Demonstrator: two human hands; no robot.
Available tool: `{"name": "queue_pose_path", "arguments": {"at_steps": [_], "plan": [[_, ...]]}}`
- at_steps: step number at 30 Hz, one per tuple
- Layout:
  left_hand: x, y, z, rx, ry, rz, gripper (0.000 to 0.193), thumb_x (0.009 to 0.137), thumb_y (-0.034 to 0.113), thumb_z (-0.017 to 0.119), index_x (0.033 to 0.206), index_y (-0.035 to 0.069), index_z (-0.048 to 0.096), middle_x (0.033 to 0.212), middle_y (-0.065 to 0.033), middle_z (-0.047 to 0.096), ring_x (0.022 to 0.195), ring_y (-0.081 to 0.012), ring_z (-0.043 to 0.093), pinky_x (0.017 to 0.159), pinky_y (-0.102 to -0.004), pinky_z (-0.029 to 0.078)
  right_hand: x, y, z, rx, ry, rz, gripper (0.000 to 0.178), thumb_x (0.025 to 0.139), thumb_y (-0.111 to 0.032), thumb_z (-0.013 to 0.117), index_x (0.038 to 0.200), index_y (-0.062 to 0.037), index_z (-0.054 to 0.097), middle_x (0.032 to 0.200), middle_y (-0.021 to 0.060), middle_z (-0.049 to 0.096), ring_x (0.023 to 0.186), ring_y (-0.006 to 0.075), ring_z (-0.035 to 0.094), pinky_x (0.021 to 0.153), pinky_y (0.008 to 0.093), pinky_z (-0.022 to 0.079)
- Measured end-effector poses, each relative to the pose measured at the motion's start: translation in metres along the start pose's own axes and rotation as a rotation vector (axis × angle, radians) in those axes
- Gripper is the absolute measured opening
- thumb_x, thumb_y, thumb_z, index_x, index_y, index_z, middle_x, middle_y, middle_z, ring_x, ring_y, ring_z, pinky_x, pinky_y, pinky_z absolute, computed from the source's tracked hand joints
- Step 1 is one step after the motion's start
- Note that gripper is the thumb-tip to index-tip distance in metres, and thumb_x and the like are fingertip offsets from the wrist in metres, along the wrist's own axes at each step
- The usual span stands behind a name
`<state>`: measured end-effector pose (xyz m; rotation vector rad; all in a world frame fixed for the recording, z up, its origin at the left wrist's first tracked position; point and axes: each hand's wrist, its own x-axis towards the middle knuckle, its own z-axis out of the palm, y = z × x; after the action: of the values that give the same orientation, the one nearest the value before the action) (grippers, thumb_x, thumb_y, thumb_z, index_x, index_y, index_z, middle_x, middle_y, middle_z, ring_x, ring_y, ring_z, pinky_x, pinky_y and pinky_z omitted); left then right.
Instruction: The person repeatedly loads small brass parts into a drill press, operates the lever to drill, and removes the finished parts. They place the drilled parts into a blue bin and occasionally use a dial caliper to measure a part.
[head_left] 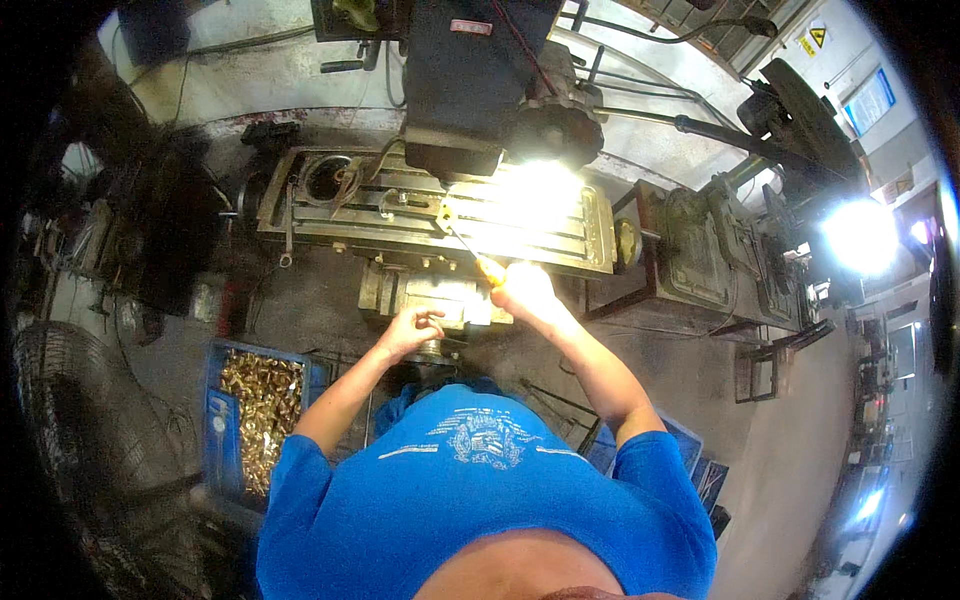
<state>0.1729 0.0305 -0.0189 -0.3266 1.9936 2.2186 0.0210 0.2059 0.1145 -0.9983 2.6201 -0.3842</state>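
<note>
My right hand (524, 290) is closed round the yellow handle of a thin-shafted tool (490, 268), perhaps a screwdriver. Its shaft slants up and left over the slotted metal machine table (380, 222), toward a small yellowish piece (446, 214) there; glare hides whether they touch. Below the table's front edge, my left hand (408, 333) hovers near the machine's bright metal base (425, 293), fingers loosely bent and apart, with nothing visible in them. A slotted clamp-like part (405, 202) lies on the table, left of the tool's tip.
The dark machine head (470, 90) overhangs the table beside a glaring lamp (545, 180). A wrench (288, 225) rests at the table's left end. A blue crate (222, 430) of brass-coloured parts (265, 410) stands at lower left, near a fan (75, 400). At right is a metal bench (690, 260).
</note>
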Motion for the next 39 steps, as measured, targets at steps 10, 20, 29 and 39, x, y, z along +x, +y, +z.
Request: {"name": "queue_pose_path", "arguments": {"at_steps": [10, 20, 29, 39], "plan": [[-0.032, -0.015, -0.025, -0.337, 0.239, -0.151, 0.026, 0.087, 0.017, 0.055, 0.107, 0.000, 0.055, 0.074, -0.0045, 0.063, 0.075, -0.0160, 0.064, 0.074, -0.0269, 0.050, -0.021, -0.018, 0.011, 0.007, -0.276, -0.210, 0.023, 0.069, -0.019, 0.059, 0.082, -0.0007, 0.064, 0.073, 0.0213, 0.061, 0.063, 0.0343, 0.061, 0.060, 0.0397, 0.048], [-0.014, -0.005, -0.008, -0.561, 0.214, -0.099, 0.021, 0.085, 0.007, 0.056, 0.105, 0.003, 0.054, 0.070, -0.0044, 0.060, 0.072, -0.0170, 0.065, 0.070, -0.0262, 0.051, -0.031, 0.032, 0.015, 0.221, -0.124, 0.213, 0.027, 0.062, -0.022, 0.056, 0.070, 0.0031, 0.062, 0.068, 0.0244, 0.060, 0.066, 0.0362, 0.062, 0.062, 0.0395, 0.048], [-0.006, 0.005, -0.014, -0.623, 0.250, -0.088, 0.027, 0.080, 0.006, 0.056, 0.106, 0.002, 0.053, 0.083, -0.0107, 0.065, 0.073, -0.0168, 0.065, 0.071, -0.0274, 0.053, -0.006, 0.016, 0.021, 0.265, -0.245, 0.050, 0.028, 0.068, -0.022, 0.057, 0.077, 0.0037, 0.062, 0.069, 0.0242, 0.060, 0.067, 0.0335, 0.063, 0.060, 0.0369, 0.048], [-0.034, -0.022, -0.023, -0.582, 0.417, -0.051, 0.022, 0.087, 0.011, 0.055, 0.106, -0.001, 0.056, 0.076, -0.0050, 0.061, 0.067, -0.0146, 0.063, 0.058, -0.0219, 0.047, -0.051, -0.004, 0.063, 0.251, -0.536, -0.120, 0.016, 0.070, -0.013, 0.057, 0.079, -0.0003, 0.063, 0.054, 0.0121, 0.055, 0.050, 0.0144, 0.054, 0.048, 0.0310, 0.043]]}}
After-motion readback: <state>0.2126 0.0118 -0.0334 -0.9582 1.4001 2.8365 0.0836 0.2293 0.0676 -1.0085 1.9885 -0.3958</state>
